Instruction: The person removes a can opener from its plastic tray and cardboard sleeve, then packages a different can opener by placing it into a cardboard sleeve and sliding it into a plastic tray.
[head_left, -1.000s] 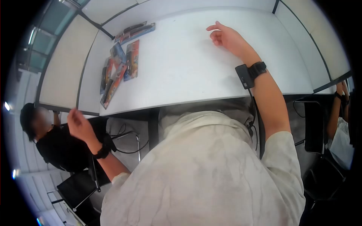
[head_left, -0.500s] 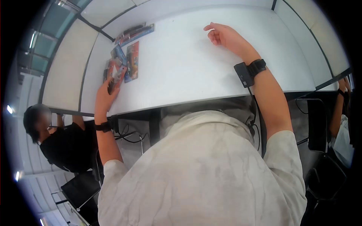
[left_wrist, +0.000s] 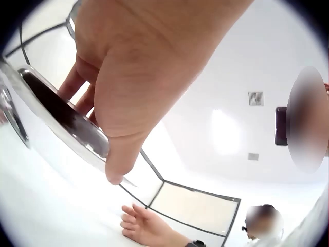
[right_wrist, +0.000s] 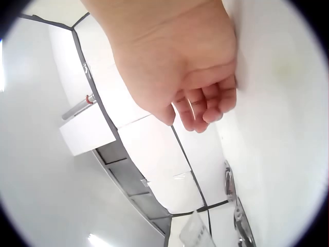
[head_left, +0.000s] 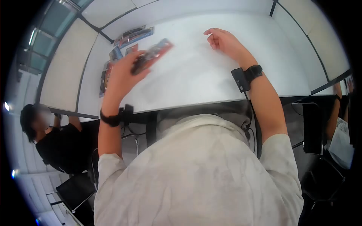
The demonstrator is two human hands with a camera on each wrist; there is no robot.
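My left hand (head_left: 126, 73) grips a blister pack (head_left: 157, 52) by one end, over the left half of the white table (head_left: 196, 83). The pack has a red and blue card and a dark, long item under clear plastic, blurred in the head view. In the left wrist view my thumb lies along one edge of the pack (left_wrist: 56, 110), with the fingers on its other side. On the right of the table, my right hand (head_left: 223, 43) rests with loosely bent fingers and holds nothing. The right wrist view shows the fingers (right_wrist: 208, 105) bent beside the table surface.
More blister packs (head_left: 134, 34) lie at the back left corner. Others (head_left: 103, 81) lie near the left partition (head_left: 89, 67), partly hidden by my left arm. Partitions enclose the table's back and sides. Another person (head_left: 56, 141) sits beyond the left partition.
My left hand came up from beside the table's left edge, took a blister pack from the left pile and carried it right and farther back. The right hand stays nearly in place.
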